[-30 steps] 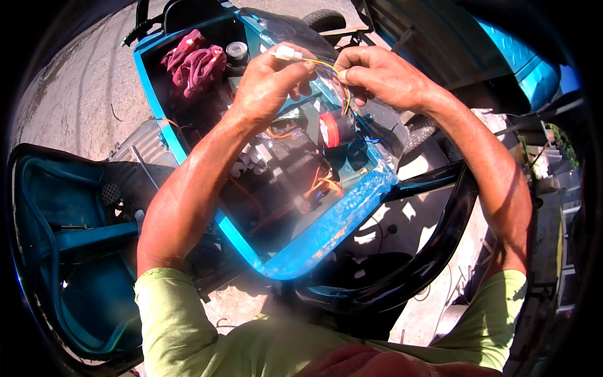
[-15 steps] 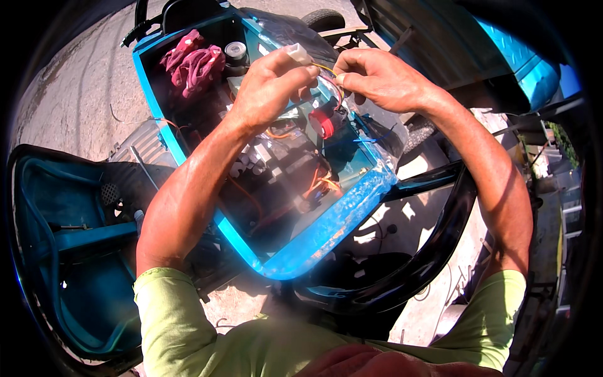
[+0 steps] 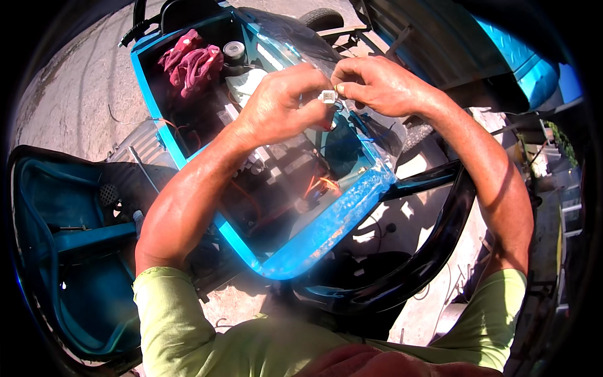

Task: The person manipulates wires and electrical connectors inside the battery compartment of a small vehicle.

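Note:
Over a blue metal compartment (image 3: pixel 295 254), both my hands meet at a small white plastic plug connector (image 3: pixel 327 97). My left hand (image 3: pixel 289 103) holds the connector between thumb and fingers, its open end facing me. The right hand (image 3: pixel 370 85) is closed in a pinch right beside it, with a bit of yellow wire (image 3: pixel 340 88) at the fingertips. How the wire sits in the connector is hidden by the fingers. Below the hands, orange wires (image 3: pixel 321 184) lie inside the compartment.
A dark red cloth (image 3: pixel 195 66) and a round can (image 3: pixel 233 51) sit in the compartment's far left. A black curved bar (image 3: pixel 449 235) runs along the right. An upturned teal seat shell (image 3: pixel 81 245) stands at the left. Beyond are a tyre (image 3: pixel 323 20) and a blue panel (image 3: pixel 531 75).
My left hand has moved right and slightly down, turning the connector's open end toward me and covering the red round part. The right hand has barely moved and stays pinched.

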### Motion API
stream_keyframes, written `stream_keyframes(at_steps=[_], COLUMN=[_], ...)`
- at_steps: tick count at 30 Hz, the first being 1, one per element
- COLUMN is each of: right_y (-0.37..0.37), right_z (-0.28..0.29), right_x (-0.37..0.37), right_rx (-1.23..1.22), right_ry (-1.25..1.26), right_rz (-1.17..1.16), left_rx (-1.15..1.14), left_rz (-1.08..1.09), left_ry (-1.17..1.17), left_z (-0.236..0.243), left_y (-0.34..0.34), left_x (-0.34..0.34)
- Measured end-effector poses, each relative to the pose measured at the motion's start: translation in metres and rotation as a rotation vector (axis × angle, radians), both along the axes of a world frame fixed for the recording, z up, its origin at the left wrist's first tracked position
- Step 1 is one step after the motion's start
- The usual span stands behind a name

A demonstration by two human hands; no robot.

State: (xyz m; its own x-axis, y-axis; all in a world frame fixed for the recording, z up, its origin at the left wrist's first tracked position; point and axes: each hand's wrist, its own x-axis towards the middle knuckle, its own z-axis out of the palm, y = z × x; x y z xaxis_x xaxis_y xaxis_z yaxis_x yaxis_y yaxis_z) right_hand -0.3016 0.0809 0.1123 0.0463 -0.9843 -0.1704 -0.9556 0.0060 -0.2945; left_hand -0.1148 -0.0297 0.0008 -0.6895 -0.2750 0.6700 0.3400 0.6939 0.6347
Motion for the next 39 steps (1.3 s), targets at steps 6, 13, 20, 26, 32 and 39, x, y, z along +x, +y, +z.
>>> stream_keyframes(at_steps=[6,13,20,26,32,39], right_y=[0.0,-0.001,-0.001,-0.002,-0.001,-0.002], right_z=[-0.002,-0.004,-0.003,-0.003,-0.001,0.011], right_x=[0.001,-0.001,0.0,0.001,0.001,0.015], right_rx=[0.004,0.018,0.035,0.033,0.048,0.236], right_ry=[-0.023,0.005,-0.003,0.01,-0.008,-0.155], right_rz=[-0.015,-0.024,-0.034,-0.027,-0.041,-0.043], left_rx=[-0.052,-0.06,-0.037,-0.054,0.247,0.734], left_rz=[-0.009,-0.024,-0.029,-0.015,-0.124,-0.187], left_ry=[0.059,0.058,0.045,0.06,0.021,-0.071], left_z=[-0.004,-0.004,-0.002,-0.002,0.0,-0.005], left_y=[0.001,0.002,0.001,0.001,0.006,-0.009], left_x=[-0.001,-0.002,-0.001,0.0,0.0,-0.005])
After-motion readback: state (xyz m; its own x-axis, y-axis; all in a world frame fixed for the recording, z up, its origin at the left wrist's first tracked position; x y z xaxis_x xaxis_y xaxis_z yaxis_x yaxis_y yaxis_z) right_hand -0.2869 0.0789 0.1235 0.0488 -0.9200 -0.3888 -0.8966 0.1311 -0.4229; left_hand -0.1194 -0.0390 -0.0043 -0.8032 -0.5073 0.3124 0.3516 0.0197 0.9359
